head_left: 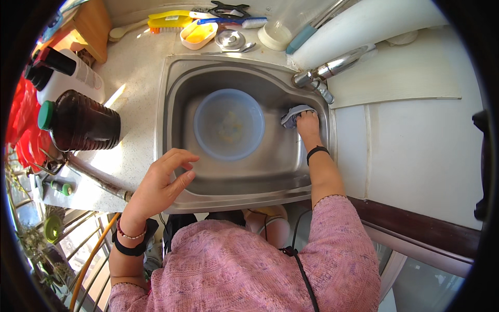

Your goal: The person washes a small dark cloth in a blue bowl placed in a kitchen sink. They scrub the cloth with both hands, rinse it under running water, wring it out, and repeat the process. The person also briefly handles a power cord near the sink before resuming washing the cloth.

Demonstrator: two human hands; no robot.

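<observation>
A stainless steel sink lies before me. In its right part, my right hand grips a crumpled grey-blue cloth against the basin near the right wall. Over the sink's front left rim hovers my left hand, fingers apart and holding nothing. Left of the middle of the basin rests a round, translucent blue plastic bowl. Yellowish bits or a pattern show at its bottom; I cannot tell which. The chrome faucet reaches over the back right corner, with its end above the rim near the cloth.
Behind the sink are a yellow brush, a soap dish, a metal lid and a blue brush. A dark jar with a green cap and a white jug stand left. A white pipe crosses the back right.
</observation>
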